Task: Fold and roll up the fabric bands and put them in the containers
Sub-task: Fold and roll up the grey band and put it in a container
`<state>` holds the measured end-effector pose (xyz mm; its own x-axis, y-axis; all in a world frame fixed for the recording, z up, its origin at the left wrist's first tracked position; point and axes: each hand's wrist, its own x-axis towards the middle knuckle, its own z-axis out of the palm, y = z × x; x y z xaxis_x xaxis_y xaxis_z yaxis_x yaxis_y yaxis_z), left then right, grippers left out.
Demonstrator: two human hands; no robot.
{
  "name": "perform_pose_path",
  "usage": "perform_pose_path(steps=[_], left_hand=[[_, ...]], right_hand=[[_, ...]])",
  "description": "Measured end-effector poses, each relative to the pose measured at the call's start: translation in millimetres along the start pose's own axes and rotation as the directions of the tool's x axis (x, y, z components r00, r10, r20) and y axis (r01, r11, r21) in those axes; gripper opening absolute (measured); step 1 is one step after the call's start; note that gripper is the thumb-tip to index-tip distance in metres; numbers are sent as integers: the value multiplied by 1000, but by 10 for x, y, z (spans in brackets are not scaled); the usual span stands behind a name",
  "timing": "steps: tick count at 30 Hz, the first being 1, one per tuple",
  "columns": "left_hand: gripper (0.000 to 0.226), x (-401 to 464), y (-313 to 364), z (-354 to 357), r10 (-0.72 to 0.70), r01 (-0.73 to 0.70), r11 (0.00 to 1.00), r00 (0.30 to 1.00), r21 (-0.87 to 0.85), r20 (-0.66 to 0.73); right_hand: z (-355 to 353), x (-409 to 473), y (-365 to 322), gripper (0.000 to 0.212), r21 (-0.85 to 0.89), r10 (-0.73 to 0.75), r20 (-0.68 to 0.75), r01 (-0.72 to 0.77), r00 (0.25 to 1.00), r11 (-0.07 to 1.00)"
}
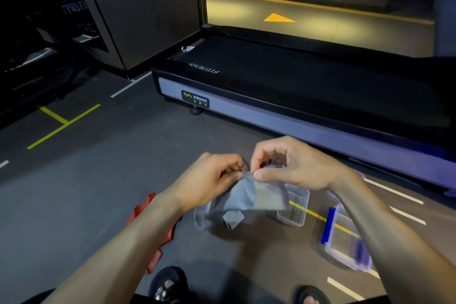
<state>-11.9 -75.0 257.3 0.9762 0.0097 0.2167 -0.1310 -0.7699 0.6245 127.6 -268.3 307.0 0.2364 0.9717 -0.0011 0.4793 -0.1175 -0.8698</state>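
Both hands, L & R, pinch the grey band at frame center, above clear boxes on the floor. Red band lies lower left.

I see the grey fabric band as soft matt cloth, creased. Left of it, the red band looks matt too. Right of it, the containers are clear glossy plastic, on a dull, finely grained floor.
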Motion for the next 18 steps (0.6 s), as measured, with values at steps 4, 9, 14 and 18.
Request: perform_pose_path(steps=[4, 9, 14, 18], left_hand=[[8, -9, -51, 63, -75, 74, 990, 997, -118, -9], [15, -99, -132, 52, -154, 207, 892, 975, -401, 159], [11, -250, -110, 40, -142, 222, 887, 965, -405, 218], [14, -340, -24, 34, -128, 144, 949, 989, -282, 74]], right_hand=[[-23, -22, 32, 5, 35, 1, -16, 0, 1000, 999], [-118, -111, 83, 5, 40, 17, -79, -14, 997, 999], [-78, -193, 100, 5, 16, 22, -90, -20, 996, 1000], [-5, -231, 52, 4, -13, 5, -91, -6, 996, 1000]])
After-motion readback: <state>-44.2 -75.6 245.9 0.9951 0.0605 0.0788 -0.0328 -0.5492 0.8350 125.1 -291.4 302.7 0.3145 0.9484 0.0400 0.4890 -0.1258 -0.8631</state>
